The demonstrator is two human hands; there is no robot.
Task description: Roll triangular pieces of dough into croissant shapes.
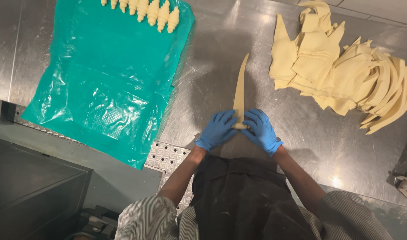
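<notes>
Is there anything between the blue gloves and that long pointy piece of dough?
Nothing visible. The left hand and right hand already touch the near end of the dough triangle, which lies on bare steel table.

Teal plastic sheet (101, 84) draped over worktop's (212, 58) left edge; row of rolled croissants (143, 10) at its far edge. Heap of cut dough triangles (341, 66) near far right corner.

A bakery kitchen: steel worktable (212, 53), dough triangles (346, 71), shaped croissants (143, 11)
</notes>
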